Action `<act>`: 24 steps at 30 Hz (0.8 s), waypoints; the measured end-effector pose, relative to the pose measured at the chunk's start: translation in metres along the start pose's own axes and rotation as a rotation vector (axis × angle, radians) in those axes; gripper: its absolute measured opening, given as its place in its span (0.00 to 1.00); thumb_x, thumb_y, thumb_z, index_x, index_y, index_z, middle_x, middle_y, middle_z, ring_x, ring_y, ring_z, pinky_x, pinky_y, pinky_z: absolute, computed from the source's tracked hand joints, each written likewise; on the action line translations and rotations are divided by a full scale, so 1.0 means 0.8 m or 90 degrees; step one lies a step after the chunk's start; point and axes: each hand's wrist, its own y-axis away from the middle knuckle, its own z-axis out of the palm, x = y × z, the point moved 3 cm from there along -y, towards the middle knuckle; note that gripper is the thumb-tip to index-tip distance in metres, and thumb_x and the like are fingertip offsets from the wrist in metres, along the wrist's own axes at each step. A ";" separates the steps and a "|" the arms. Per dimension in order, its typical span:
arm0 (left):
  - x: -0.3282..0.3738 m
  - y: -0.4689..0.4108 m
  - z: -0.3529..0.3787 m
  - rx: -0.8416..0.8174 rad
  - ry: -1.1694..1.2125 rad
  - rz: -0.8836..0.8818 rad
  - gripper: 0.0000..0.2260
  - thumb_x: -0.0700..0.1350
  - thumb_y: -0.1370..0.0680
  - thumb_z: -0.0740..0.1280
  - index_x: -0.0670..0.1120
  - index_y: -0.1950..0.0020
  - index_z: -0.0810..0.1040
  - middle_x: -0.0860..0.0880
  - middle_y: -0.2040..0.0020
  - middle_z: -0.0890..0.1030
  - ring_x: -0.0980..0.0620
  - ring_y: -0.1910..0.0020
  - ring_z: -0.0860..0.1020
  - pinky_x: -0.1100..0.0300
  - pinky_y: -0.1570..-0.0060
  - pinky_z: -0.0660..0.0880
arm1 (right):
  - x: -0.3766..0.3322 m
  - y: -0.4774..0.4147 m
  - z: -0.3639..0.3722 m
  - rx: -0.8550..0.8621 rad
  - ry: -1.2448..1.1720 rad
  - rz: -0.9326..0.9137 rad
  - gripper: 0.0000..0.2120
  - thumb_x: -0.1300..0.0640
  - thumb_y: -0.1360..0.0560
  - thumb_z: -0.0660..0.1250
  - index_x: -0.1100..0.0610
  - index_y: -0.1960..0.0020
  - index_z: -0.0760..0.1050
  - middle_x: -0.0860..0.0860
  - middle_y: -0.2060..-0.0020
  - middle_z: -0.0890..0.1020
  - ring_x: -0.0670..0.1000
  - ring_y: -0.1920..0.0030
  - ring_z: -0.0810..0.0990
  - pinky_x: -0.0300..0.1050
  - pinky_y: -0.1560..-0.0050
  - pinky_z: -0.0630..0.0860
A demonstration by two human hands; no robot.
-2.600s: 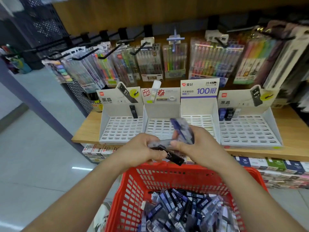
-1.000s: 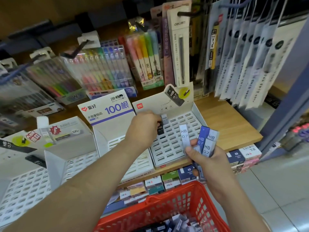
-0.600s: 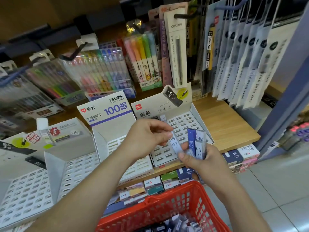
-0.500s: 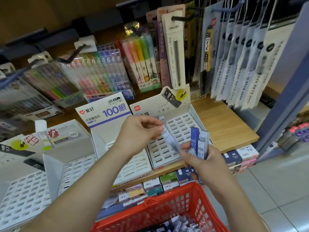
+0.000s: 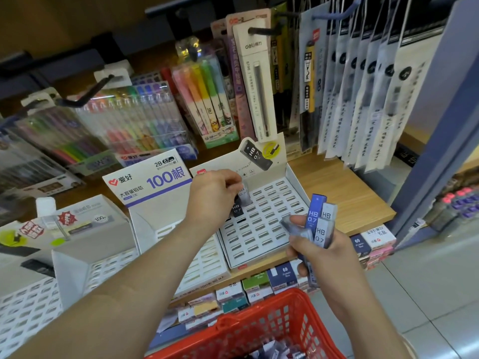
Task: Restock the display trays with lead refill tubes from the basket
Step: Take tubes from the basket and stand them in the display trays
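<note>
A: Where is the tube now?

B: The left hand (image 5: 215, 195) pinches one grey lead refill tube (image 5: 244, 195) by its upper end, over the back left corner of the display tray (image 5: 292, 181). It is just beside a dark tube (image 5: 236, 209) which stands in a slot there. If the lower end is already in a slot, I cannot tell. The right hand (image 5: 321, 251) has its fingers curled round a bundle of tubes (image 5: 320, 224) above the tray's front right corner. More tubes lie in the red basket (image 5: 272, 330), below the front edge of the wooden shelf (image 5: 344, 193).

A: How will such a tube handle?

B: I judge it light, stiff and smooth, so a little slippery. Better to hold the flat sides near the top, so the lower end is free for the slot. A tilted tube may catch on the slot's edge.

A: Is there room?

B: Most slots toward the front and right edges are empty. The back card (image 5: 228, 161) rises close behind the hand, and the neighbour tray (image 5: 155, 182) stands just beside the left wall, so I would come from above.
</note>
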 end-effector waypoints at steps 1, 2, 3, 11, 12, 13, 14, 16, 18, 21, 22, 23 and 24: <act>0.001 0.000 0.000 -0.002 -0.003 0.001 0.04 0.41 0.26 0.71 0.46 0.52 0.85 0.52 0.57 0.84 0.55 0.57 0.79 0.64 0.51 0.73 | -0.001 0.001 0.001 -0.004 -0.006 0.003 0.10 0.63 0.25 0.71 0.52 0.46 0.80 0.55 0.70 0.81 0.53 0.67 0.76 0.43 0.72 0.71; 0.002 -0.001 0.000 -0.005 -0.001 0.002 0.04 0.41 0.26 0.71 0.46 0.52 0.85 0.52 0.57 0.84 0.55 0.57 0.79 0.64 0.51 0.73 | -0.001 0.001 0.002 -0.005 -0.012 0.005 0.10 0.60 0.25 0.72 0.52 0.45 0.80 0.55 0.70 0.81 0.53 0.68 0.76 0.42 0.72 0.71; 0.003 -0.002 0.000 -0.008 0.001 0.003 0.04 0.41 0.26 0.71 0.46 0.53 0.85 0.52 0.57 0.84 0.55 0.57 0.78 0.64 0.51 0.73 | -0.002 0.002 0.003 -0.005 -0.016 0.006 0.10 0.58 0.26 0.74 0.53 0.45 0.79 0.55 0.70 0.81 0.53 0.67 0.77 0.43 0.72 0.71; 0.004 -0.007 0.003 -0.009 -0.016 0.029 0.06 0.43 0.25 0.70 0.45 0.51 0.85 0.50 0.53 0.84 0.53 0.54 0.79 0.66 0.52 0.69 | -0.009 0.009 0.010 -0.013 -0.034 0.026 0.10 0.57 0.28 0.73 0.58 0.49 0.77 0.55 0.68 0.83 0.53 0.67 0.80 0.41 0.74 0.72; 0.004 -0.008 0.005 -0.008 -0.022 0.040 0.06 0.43 0.25 0.70 0.45 0.50 0.85 0.51 0.53 0.85 0.53 0.53 0.79 0.66 0.52 0.69 | -0.009 0.009 0.010 -0.009 -0.035 0.031 0.09 0.58 0.27 0.73 0.59 0.49 0.77 0.54 0.68 0.83 0.53 0.67 0.80 0.41 0.75 0.72; 0.003 -0.008 0.007 -0.007 -0.026 0.049 0.06 0.43 0.25 0.70 0.45 0.51 0.85 0.51 0.53 0.85 0.53 0.53 0.79 0.65 0.51 0.70 | -0.008 0.009 0.010 -0.006 -0.036 0.036 0.08 0.60 0.26 0.72 0.59 0.49 0.77 0.54 0.67 0.83 0.52 0.67 0.81 0.41 0.75 0.72; 0.001 -0.007 0.009 -0.007 -0.026 0.054 0.05 0.43 0.25 0.70 0.45 0.51 0.85 0.50 0.53 0.85 0.52 0.53 0.79 0.64 0.50 0.70 | -0.007 0.009 0.009 -0.003 -0.037 0.042 0.06 0.61 0.25 0.71 0.58 0.49 0.77 0.54 0.66 0.84 0.51 0.67 0.81 0.41 0.75 0.72; -0.004 -0.003 0.014 -0.008 -0.044 0.077 0.05 0.42 0.25 0.70 0.46 0.52 0.85 0.50 0.54 0.85 0.52 0.53 0.79 0.63 0.50 0.71 | -0.004 0.009 0.008 -0.003 -0.034 0.049 0.04 0.62 0.24 0.69 0.58 0.49 0.78 0.54 0.65 0.85 0.50 0.67 0.82 0.41 0.73 0.73; -0.007 0.000 0.020 -0.006 -0.114 0.135 0.05 0.42 0.25 0.69 0.46 0.53 0.85 0.50 0.55 0.85 0.49 0.51 0.77 0.60 0.49 0.71 | -0.003 0.008 0.007 -0.001 -0.032 0.052 0.04 0.62 0.23 0.68 0.58 0.48 0.78 0.54 0.65 0.85 0.49 0.67 0.82 0.40 0.71 0.73; -0.006 -0.002 0.024 -0.034 -0.213 0.184 0.08 0.41 0.22 0.65 0.46 0.51 0.85 0.50 0.51 0.82 0.47 0.47 0.72 0.61 0.50 0.66 | -0.003 0.008 0.006 0.007 -0.052 0.059 0.06 0.63 0.24 0.68 0.59 0.47 0.79 0.54 0.63 0.85 0.48 0.65 0.83 0.39 0.70 0.74; -0.004 -0.003 0.024 -0.057 -0.237 0.170 0.09 0.42 0.21 0.64 0.46 0.49 0.84 0.49 0.48 0.80 0.47 0.46 0.70 0.62 0.50 0.63 | -0.003 0.008 0.006 0.011 -0.061 0.062 0.06 0.63 0.23 0.67 0.59 0.47 0.79 0.54 0.62 0.85 0.49 0.64 0.83 0.40 0.69 0.74; 0.000 -0.004 0.023 -0.078 -0.254 0.153 0.10 0.42 0.21 0.63 0.46 0.48 0.84 0.49 0.46 0.78 0.47 0.44 0.69 0.62 0.50 0.62 | -0.003 0.008 0.006 0.014 -0.071 0.065 0.06 0.63 0.23 0.67 0.59 0.47 0.79 0.54 0.62 0.85 0.50 0.63 0.83 0.40 0.68 0.75; 0.006 -0.002 0.020 -0.086 -0.245 0.138 0.10 0.43 0.20 0.62 0.46 0.46 0.83 0.49 0.45 0.77 0.48 0.43 0.69 0.62 0.49 0.62 | -0.004 0.008 0.007 0.016 -0.082 0.065 0.06 0.63 0.23 0.67 0.59 0.47 0.79 0.55 0.63 0.85 0.51 0.63 0.82 0.41 0.68 0.75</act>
